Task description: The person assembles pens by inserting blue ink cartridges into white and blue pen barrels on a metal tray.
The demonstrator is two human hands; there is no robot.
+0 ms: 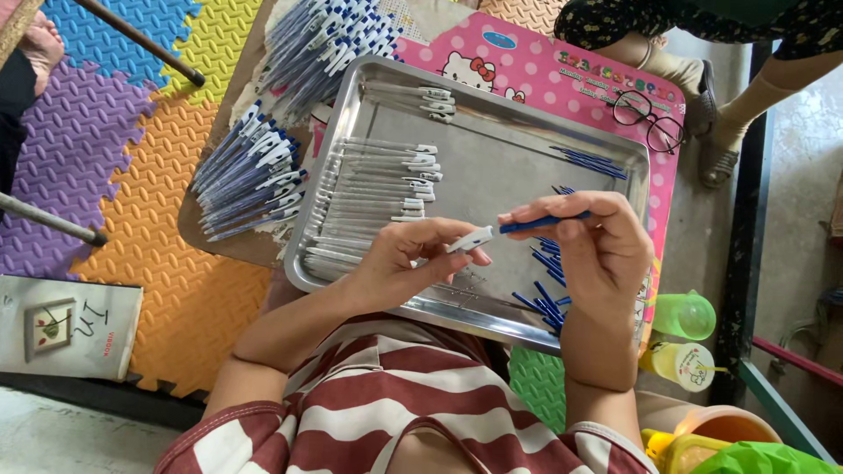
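fingers closed, our left hand [399, 259] pinches the white pen cap [470, 239] and our right hand [597, 241] the blue barrel [544, 223] above the tray's [492, 114] near edge; we'd best keep both pieces in line.

shiny metal tray [492, 114], glossy plastic pens [246, 171], ridged matt foam mats [132, 140]

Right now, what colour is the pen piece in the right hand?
Blue, clearest in the head view: pen piece, right hand.

Blue-and-white pen [514, 230], silver tray [492, 105], pink polka-dot board [562, 75], red-and-white striped shirt [386, 395]
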